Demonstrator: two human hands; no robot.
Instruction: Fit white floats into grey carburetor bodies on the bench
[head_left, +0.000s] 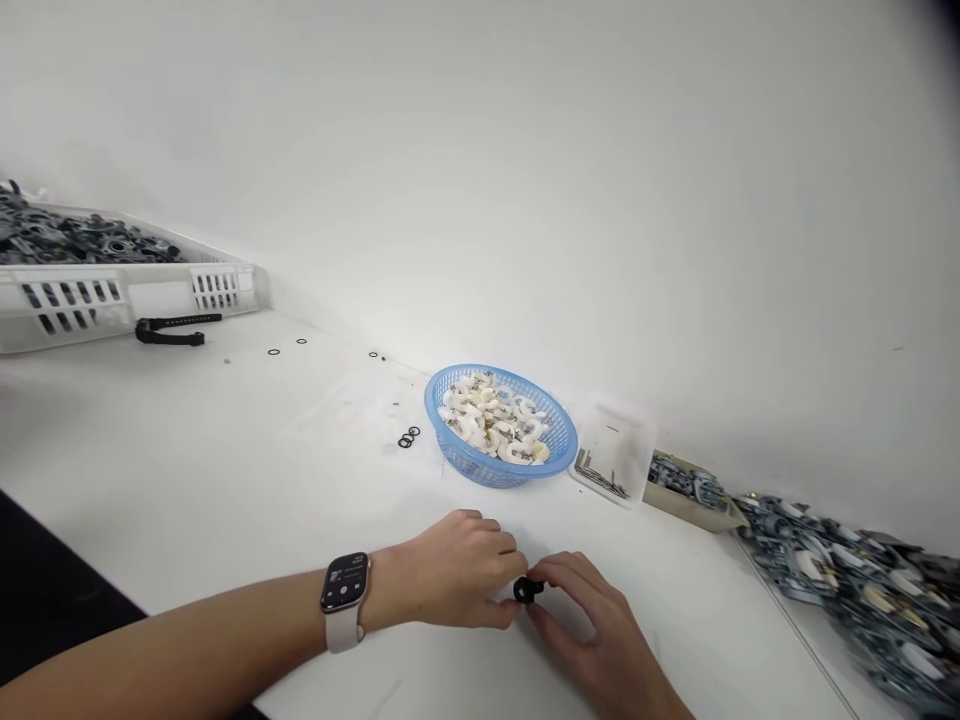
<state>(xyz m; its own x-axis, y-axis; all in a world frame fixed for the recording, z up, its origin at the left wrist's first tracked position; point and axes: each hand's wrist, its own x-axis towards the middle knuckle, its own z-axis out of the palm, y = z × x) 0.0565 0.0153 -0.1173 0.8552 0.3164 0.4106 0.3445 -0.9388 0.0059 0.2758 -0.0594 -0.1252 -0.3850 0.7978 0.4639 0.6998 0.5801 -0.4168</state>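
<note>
A small black ring-like part is between my two hands, just above the white table. My right hand pinches it from the right with thumb and index finger. My left hand, with a smartwatch on the wrist, has its fingers curled and closes its fingertips at the part's left side. The fingers hide some of the part, so its full shape does not show. Beyond my hands stands a blue basket filled with white C-shaped plastic pieces.
Several black rings lie left of the basket. To its right are a clear tray with metal pins, a beige box of grey parts and a heap of metal parts. A white crate and a black strap are far left.
</note>
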